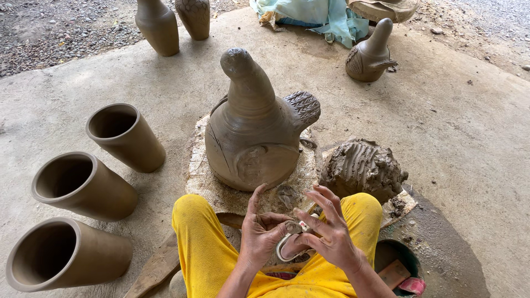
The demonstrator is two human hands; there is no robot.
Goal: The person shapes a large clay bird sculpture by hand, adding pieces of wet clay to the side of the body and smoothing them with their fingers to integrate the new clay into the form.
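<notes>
- The left hand [259, 234] and right hand [326, 234] meet low in the frame, between knees clad in yellow trousers [204, 248]; together they hold a small loop-shaped trimming tool [288, 246], pale and smeared with clay.
- The left grip is closed around the tool's near side, thumb raised; the right grip pinches the tool with thumb and lower fingers while the other fingers [326, 201] fan out above it.
- Just beyond the hands stands a large unfired clay vessel [251, 140] shaped like a bird, with a tall rounded neck and a scored tail, resting upright on a rough round slab [199, 176] that serves as the surface.
- To the right of the vessel, close beside it, sits a lump of raw clay [364, 168], its face combed with grooves.
- On the concrete floor [452, 127] to the left lie three open clay cylinders [83, 185], tilted with mouths towards the camera.
- Farther back stand two tall clay vases [160, 25], a smaller bird-shaped vessel [369, 55] and a pale blue cloth [326, 14].
- Near the right knee a dark bowl [403, 259] shows at the frame's lower edge.
</notes>
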